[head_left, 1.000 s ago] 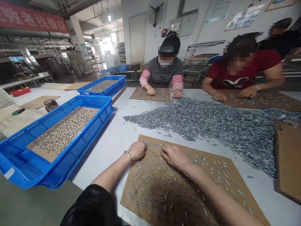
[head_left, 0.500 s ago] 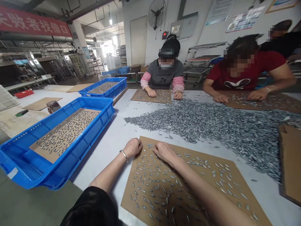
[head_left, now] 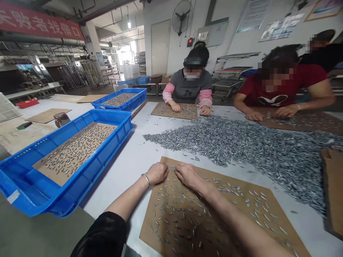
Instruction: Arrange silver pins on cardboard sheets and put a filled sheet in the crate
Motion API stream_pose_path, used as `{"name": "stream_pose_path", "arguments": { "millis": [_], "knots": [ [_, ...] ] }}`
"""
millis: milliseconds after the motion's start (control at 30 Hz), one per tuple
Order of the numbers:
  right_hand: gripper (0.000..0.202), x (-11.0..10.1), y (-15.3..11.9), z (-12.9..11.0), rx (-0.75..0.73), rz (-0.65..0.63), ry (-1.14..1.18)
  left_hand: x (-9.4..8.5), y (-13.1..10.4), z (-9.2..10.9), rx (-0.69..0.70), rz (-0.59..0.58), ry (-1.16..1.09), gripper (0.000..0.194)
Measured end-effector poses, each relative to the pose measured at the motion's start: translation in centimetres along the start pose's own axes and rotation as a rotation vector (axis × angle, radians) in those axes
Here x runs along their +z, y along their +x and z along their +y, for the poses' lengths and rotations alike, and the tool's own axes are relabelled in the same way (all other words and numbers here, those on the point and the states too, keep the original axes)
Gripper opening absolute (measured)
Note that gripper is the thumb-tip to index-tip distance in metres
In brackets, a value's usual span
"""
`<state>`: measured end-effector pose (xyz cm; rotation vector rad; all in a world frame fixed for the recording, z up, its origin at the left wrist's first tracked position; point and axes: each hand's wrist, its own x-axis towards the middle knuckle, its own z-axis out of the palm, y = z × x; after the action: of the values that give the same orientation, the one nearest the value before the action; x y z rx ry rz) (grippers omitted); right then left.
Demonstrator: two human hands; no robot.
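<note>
A brown board (head_left: 187,214) lies before me, dotted with small silvery slivers spread apart over its surface. At its far left corner my left hand (head_left: 158,172) has its fingers curled together; what they hold, if anything, is too small to tell. Just to the right, my right hand (head_left: 188,175) is bent over the board with fingers closed, its fingertips by a few slivers; anything in them is hidden. Beyond the board spreads a large heap of the same silvery pieces (head_left: 241,142).
Left stands a blue tray (head_left: 107,157) holding a covered board, with a second blue tray (head_left: 134,98) behind it. Two people work across the table at their own boards (head_left: 175,110). Brown boards (head_left: 333,189) are stacked at the right edge.
My left hand has shifted slightly right, nearer my right hand, over the board's corner. The far right person's hand has moved a little left. The whole view has shifted slightly.
</note>
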<state>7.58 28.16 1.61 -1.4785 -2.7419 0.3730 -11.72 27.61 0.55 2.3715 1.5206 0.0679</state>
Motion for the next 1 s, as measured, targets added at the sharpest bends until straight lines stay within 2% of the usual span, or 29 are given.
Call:
{"name": "stream_pose_path", "arguments": {
  "millis": [100, 200, 400, 600, 767, 1000],
  "knots": [
    [0.027, 0.3, -0.3, 1.6, 0.061, 0.069, 0.078, 0.1, -0.2, 0.2, 0.026, 0.006, -0.004, 0.018],
    [0.025, 1.1, -0.6, 2.5, 0.076, 0.083, 0.115, 0.2, -0.3, 0.2, 0.048, 0.003, -0.030, 0.017],
    [0.022, 2.0, 0.2, 2.4, 0.144, 0.047, 0.138, -0.3, -0.1, -0.4, 0.035, 0.005, -0.118, 0.013],
    [0.022, 1.4, 2.4, 1.6, 0.222, 0.031, 0.132, -1.1, 0.8, -1.2, -0.186, 0.111, -0.113, 0.026],
    [0.020, 0.8, 2.9, 1.3, 0.288, -0.024, 0.125, -0.8, 1.4, -0.6, -0.267, 0.078, -0.130, 0.020],
    [0.024, 0.4, 1.9, 1.3, 0.245, -0.058, 0.103, -0.8, 2.0, 0.7, -0.386, 0.029, -0.099, 0.018]
  ]
}}
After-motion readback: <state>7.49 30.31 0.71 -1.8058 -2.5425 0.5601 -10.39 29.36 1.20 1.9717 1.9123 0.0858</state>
